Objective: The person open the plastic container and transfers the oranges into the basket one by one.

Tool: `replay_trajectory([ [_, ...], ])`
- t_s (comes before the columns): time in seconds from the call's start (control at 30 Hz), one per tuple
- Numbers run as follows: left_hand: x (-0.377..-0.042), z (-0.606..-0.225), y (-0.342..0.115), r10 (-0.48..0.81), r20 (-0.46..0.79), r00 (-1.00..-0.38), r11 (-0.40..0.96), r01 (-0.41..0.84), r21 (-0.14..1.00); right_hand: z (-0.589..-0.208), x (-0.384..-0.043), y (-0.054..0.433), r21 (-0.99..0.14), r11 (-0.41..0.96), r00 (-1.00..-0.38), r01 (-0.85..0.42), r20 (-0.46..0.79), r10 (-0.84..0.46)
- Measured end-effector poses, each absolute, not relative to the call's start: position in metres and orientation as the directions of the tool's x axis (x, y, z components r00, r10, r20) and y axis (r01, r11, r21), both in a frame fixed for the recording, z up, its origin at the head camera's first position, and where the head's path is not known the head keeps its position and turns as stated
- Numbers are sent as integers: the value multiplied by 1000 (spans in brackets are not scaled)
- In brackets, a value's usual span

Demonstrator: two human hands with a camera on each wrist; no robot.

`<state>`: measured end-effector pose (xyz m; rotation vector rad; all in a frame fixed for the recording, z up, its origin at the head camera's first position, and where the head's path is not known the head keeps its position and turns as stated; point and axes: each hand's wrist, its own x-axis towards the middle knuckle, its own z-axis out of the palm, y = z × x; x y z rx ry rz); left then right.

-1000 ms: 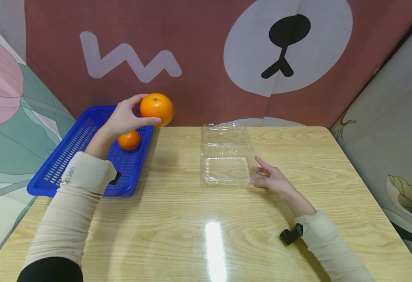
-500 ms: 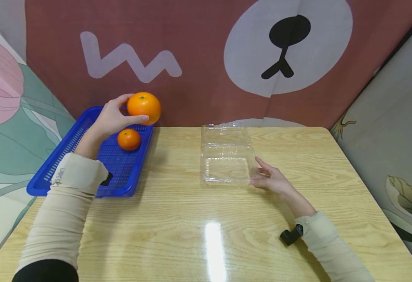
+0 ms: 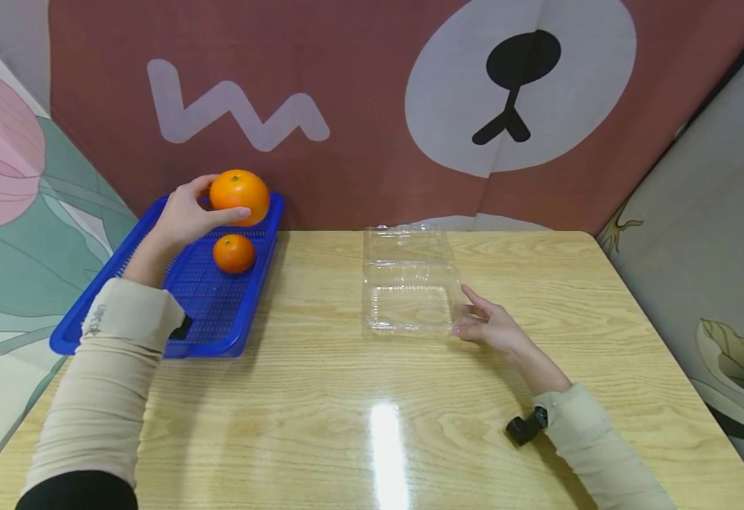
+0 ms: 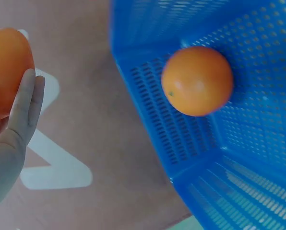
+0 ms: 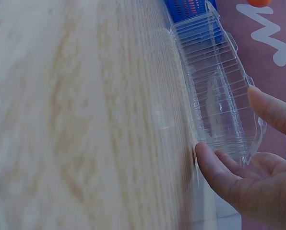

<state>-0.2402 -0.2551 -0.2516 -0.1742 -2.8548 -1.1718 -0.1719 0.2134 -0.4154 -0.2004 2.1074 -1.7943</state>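
In the head view, my left hand (image 3: pixel 185 216) grips a large orange (image 3: pixel 240 197) between thumb and fingers, above the far end of a blue plastic basket (image 3: pixel 234 346). A smaller orange (image 3: pixel 234 253) lies inside that basket, and it shows against the mesh in the left wrist view as well. To the right, a clear plastic clamshell container (image 3: pixel 410 297) lies on the table with its lid folded back. My right hand (image 3: pixel 495 326) holds its right side; in the right wrist view, one fingertip (image 5: pixel 255 96) is at the rim and another is low near the base.
The wooden table (image 3: pixel 321 404) ends at a printed brown cloth (image 3: pixel 359 163) at the back. Patterned cloths hang at both sides. A black wrist camera (image 3: pixel 524 426) sits low over the table by the right sleeve.
My left hand has moved left with the large orange, from beyond the basket's right rim to over its far end. The right hand and the container have stayed put.
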Motion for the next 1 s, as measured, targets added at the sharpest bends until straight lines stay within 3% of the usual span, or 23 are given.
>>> replay_trajectory([
  [1.0,-260,-281,-303,-46,56,-997,738,4,675,-416,-172,215,-977,170,-920,131,-184,-347],
])
